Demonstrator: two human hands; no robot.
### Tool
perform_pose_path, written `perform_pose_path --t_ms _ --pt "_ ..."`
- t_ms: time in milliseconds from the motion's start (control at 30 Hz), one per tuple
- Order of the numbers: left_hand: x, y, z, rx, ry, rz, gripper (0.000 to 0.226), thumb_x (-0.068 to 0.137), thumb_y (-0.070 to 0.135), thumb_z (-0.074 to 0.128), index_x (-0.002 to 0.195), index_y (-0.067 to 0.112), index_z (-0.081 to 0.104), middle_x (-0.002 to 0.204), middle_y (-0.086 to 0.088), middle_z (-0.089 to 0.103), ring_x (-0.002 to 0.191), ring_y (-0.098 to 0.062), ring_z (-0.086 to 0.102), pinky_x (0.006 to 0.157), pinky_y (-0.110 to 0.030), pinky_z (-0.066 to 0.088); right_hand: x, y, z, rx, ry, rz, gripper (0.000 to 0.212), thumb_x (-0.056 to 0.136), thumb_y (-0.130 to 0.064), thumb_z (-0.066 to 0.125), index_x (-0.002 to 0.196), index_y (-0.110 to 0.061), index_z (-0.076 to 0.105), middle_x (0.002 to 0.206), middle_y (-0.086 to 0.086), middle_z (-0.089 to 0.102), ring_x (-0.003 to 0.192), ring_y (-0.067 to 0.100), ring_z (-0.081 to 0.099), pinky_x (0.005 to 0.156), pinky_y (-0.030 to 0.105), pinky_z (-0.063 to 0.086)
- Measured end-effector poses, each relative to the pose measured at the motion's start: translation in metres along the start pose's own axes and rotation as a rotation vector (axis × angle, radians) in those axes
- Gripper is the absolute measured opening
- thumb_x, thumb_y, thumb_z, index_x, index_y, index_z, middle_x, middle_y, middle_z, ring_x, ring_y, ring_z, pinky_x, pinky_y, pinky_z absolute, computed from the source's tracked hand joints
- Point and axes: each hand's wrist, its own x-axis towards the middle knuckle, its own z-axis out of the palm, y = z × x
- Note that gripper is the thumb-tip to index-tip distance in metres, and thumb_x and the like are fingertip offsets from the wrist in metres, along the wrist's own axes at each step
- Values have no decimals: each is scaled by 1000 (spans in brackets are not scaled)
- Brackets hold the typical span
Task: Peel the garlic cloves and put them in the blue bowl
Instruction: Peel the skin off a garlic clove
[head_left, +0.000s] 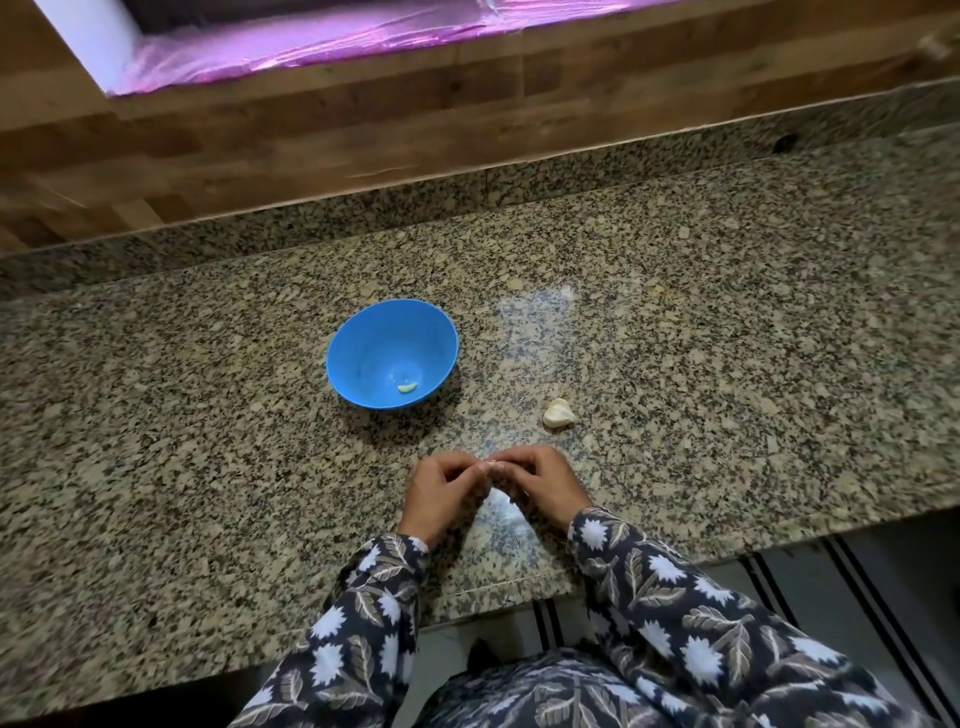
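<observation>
A blue bowl stands on the granite counter, with one peeled garlic clove lying at its bottom. To its right lies a clump of unpeeled garlic. In front of the bowl, my left hand and my right hand meet fingertip to fingertip. Together they pinch a small garlic clove, which is mostly hidden by the fingers.
The speckled granite counter runs left to right, with a wooden wall and a pink-covered ledge behind it. The counter's front edge is near my body, with floor and a striped mat below at the right.
</observation>
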Motion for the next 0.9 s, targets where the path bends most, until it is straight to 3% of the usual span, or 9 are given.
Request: perform_pose_path --t_ms 100,200,400,567,700,900 --pt "-2 -2 2 123 -3 16 10 86 13 65 86 7 74 81 -3 71 77 -14 65 73 -25 52 0 3 1 -15 22 27 16 87 -16 62 96 -7 72 85 3 71 62 1 58 74 32 51" --pt "-4 -1 4 248 54 59 10 85 17 67 89 10 73 78 6 68 71 -3 61 63 -6 45 -1 3 2 19 50 64 13 87 -14 62 92 -7 72 72 2 69 51 4 54 61 27 50" --pt "-8 3 7 318 124 126 5 80 13 70 81 10 73 73 1 70 66 -8 62 60 -9 46 -1 1 0 29 13 72 11 88 -12 61 87 -9 72 64 -2 65 52 6 55 61 27 50" --pt "-7 3 11 359 142 184 7 77 13 73 72 10 71 66 1 68 61 -12 62 56 -14 47 0 2 -1 -8 8 65 11 87 -13 62 88 -8 73 64 1 65 59 15 58 67 37 54" --pt "-8 3 13 362 151 217 10 73 17 74 67 12 67 62 7 62 57 -6 56 52 -10 42 -2 5 -1 73 16 60 10 85 -9 64 88 -7 73 62 -1 64 58 12 57 64 29 52" --pt "-8 3 14 354 169 210 14 73 17 75 66 11 66 61 5 60 56 -8 53 52 -19 41 -3 8 1 69 53 45 11 84 -10 65 92 -7 73 67 0 66 58 7 58 62 22 52"
